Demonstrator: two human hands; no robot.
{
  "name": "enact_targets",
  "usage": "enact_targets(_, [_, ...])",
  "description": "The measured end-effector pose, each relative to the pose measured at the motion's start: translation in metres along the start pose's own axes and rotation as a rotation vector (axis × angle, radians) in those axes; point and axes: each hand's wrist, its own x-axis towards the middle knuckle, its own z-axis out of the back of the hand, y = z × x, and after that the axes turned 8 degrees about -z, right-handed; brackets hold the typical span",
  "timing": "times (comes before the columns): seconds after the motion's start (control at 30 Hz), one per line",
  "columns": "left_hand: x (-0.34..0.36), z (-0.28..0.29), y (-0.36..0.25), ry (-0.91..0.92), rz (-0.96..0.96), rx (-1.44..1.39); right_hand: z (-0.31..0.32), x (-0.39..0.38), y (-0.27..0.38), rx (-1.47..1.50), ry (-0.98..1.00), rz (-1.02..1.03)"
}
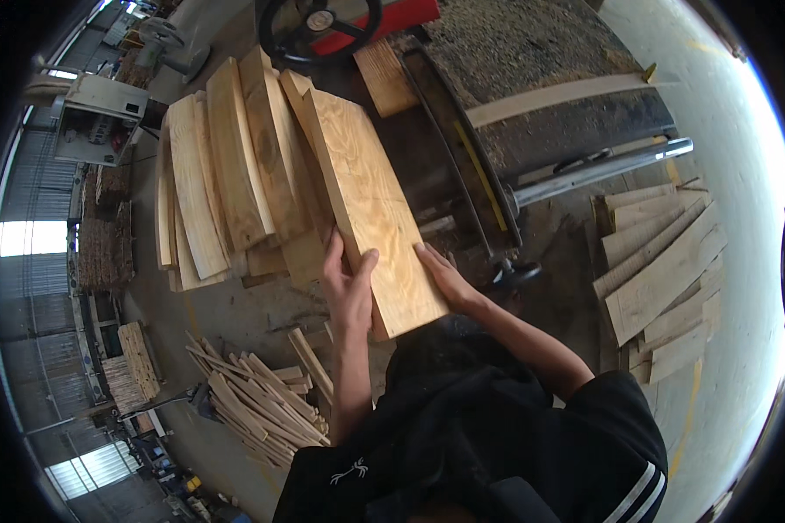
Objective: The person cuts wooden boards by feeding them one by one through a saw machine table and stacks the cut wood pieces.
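A thick, pale wooden plank [371, 205] slants away from my body, its near end close to my waist. My left hand [351, 283] grips its left edge, the thumb on the upper face and the fingers along the side. On the opposite edge, my right hand [445, 277] clasps the plank near the same end, its fingers mostly hidden beneath. The plank's far end reaches beside a stack of similar boards [235, 166] on the left; whether it rests on them I cannot tell.
Right of the plank stands a machine with a dark, sawdust-strewn table [532, 96], a metal rail [602, 172] and a black handwheel [320, 26]. Thin offcuts [262, 401] lie heaped at lower left. More boards [663, 270] are piled on the right floor.
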Motion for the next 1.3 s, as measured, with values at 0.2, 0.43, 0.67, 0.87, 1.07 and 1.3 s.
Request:
enact_targets(0.2, [-0.062, 0.006, 0.014, -0.007, 0.152, -0.22, 0.015, -0.077, 0.002, 0.219, 0.077, 0.122])
enact_targets(0.43, [-0.091, -0.011, 0.034, -0.021, 0.212, -0.237, 0.042, -0.101, 0.005, -0.021, 0.013, 0.301])
enact_targets(0.67, [-0.093, -0.016, 0.043, 0.017, 0.434, -0.72, 0.048, -0.1, 0.006, -0.079, -0.014, 0.296])
enact_targets(0.87, [-0.098, -0.024, 0.042, -0.071, 0.285, -0.406, 0.055, -0.099, 0.007, -0.085, -0.028, 0.222])
enact_targets(1.07, [-0.085, -0.042, -0.005, 0.05, -0.1, 0.199, 0.045, -0.079, 0.0, 0.17, 0.075, -0.032])
enact_targets(1.3, [-0.076, -0.07, -0.012, 0.043, -0.164, -0.037, 0.039, -0.039, 0.0, -0.169, 0.213, -0.146])
